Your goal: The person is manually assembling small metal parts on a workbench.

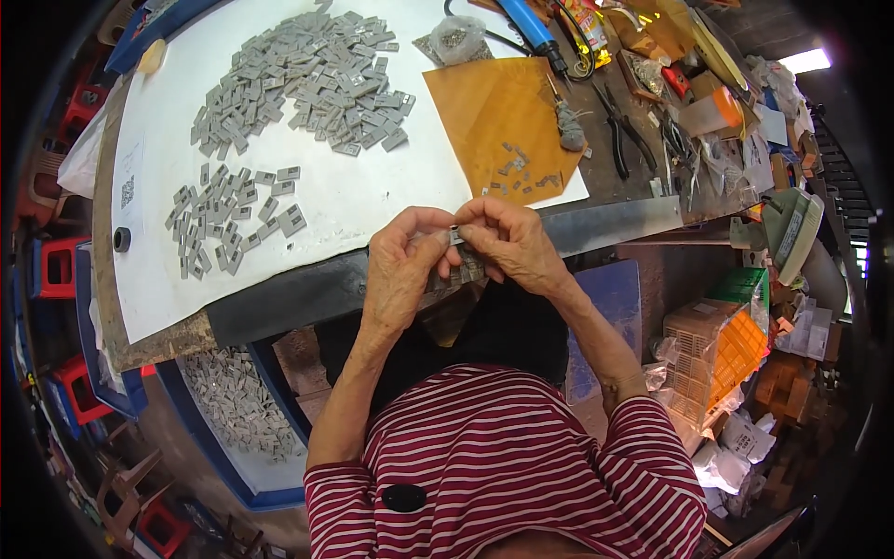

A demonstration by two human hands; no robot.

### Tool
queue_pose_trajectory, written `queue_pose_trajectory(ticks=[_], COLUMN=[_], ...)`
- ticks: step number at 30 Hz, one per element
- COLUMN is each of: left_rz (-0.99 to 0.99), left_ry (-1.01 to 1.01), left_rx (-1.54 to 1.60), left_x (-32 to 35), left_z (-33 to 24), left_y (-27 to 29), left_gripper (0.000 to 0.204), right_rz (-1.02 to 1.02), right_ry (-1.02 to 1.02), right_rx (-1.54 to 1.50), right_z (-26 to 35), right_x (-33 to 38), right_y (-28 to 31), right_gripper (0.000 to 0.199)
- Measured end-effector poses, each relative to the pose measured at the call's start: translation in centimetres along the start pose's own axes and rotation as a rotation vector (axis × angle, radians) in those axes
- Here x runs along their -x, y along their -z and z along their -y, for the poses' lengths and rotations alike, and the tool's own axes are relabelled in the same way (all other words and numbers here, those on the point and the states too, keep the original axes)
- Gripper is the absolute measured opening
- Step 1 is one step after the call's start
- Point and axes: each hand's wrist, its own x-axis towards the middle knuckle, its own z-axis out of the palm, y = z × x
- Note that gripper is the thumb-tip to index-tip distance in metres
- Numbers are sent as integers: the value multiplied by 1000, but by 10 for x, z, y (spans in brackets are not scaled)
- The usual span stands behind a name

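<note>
Well, L hand [407,256] + R hand [512,244] pinch one small grey pc [455,236].

They're close tog., w/ the pc b/w them, just in front of the brown sheet [466,102] on the bench [172,340]. Looks like the step is fine finger work on that pc; next move prob. calls for a steady, soft pinch. Tiny bits [514,166] lie on the brown sheet; a big grey pile [265,65] + a smaller grey group [223,219] are left of it. Print: a square code [128,193] far left of it, a bright packet [586,30] behind its right end; both too small to read.
</note>
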Motion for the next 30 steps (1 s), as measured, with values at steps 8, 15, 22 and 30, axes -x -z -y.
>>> queue_pose_trajectory(ticks=[8,15,22,30], left_rz=[-28,-17,-39,-27], left_ry=[32,30,28,2], left_rx=[61,65,103,-66], left_x=[0,1,0,6], left_z=[-2,-2,-2,-9], left_y=[3,4,5,7], left_gripper=[14,13,13,18], right_rz=[85,81,48,-25], right_ry=[49,64,64,64], right_rx=[66,82,20,22], right_z=[-1,-1,0,3], right_x=[-3,-4,-6,-10], right_y=[2,-1,-4,-10], right_gripper=[13,12,11,12])
